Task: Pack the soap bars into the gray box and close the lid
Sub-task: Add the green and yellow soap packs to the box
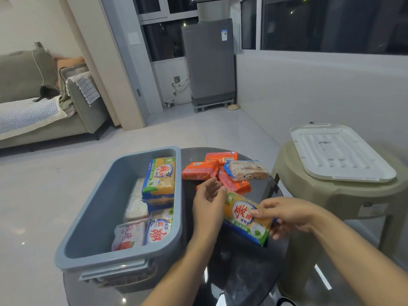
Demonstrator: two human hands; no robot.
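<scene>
We hold one yellow soap bar (pixel 247 218) in its printed wrapper between both hands, above the dark round glass table (pixel 242 272) and just to the right of the gray box (pixel 123 259). Our right hand (pixel 289 215) grips the bar's near right end, thumb across the top face and fingers curled beneath. Our left hand (pixel 208 205) meets the bar's far left end, fingers bent against its edge; whether they fully clasp it we cannot tell.

The gray box stands open on the left part of the table, its rim overhanging the table's edge. Inside it lie several wrapped bars along the right wall: a yellow and blue bar (pixel 160 178) at the far end, a pale clear-wrapped bar (pixel 136 202) beside it, a white and pink bar (pixel 130 236) at the near end, and another blue-edged bar (pixel 160 228) next to that.

Beyond our hands, a loose heap remains on the table: orange-wrapped bars (pixel 199 171) and one tan bar in blue-trimmed wrap (pixel 246 170) resting on top of them.

The white lid (pixel 340 151) lies flat on a beige plastic stool (pixel 331 195) to the right of the table, well apart from the box.
</scene>
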